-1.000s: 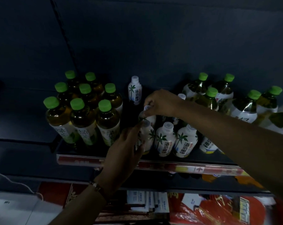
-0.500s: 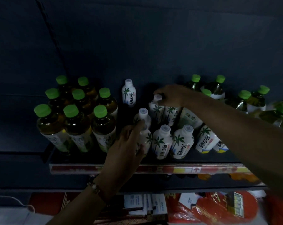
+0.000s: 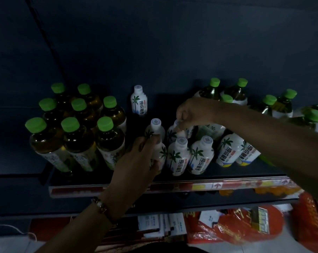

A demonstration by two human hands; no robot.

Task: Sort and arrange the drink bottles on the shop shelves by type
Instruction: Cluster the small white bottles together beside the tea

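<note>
Several white coconut-drink bottles with palm-tree labels stand in the middle of the dark shelf [image 3: 172, 177]. My left hand [image 3: 136, 159] grips the front-left white bottle [image 3: 159, 152] round its body. My right hand [image 3: 193, 112] pinches the cap of a white bottle in the second row [image 3: 172, 133]. One white bottle [image 3: 139, 101] stands alone at the back. A block of green-capped tea bottles [image 3: 78, 136] fills the left side. More green-capped bottles [image 3: 236, 92] stand at the back right, partly hidden by my right arm.
A red and yellow price strip [image 3: 209, 186] runs along the shelf's front edge. Below it lie red packaged goods [image 3: 236, 223] and white boxes [image 3: 160, 223]. A dark back panel rises behind the bottles. Orange items show under the shelf at right.
My right hand has moved from the front-row caps back and right to a second-row white bottle. My left hand has stayed on the front-left white bottle. The view has shifted slightly.
</note>
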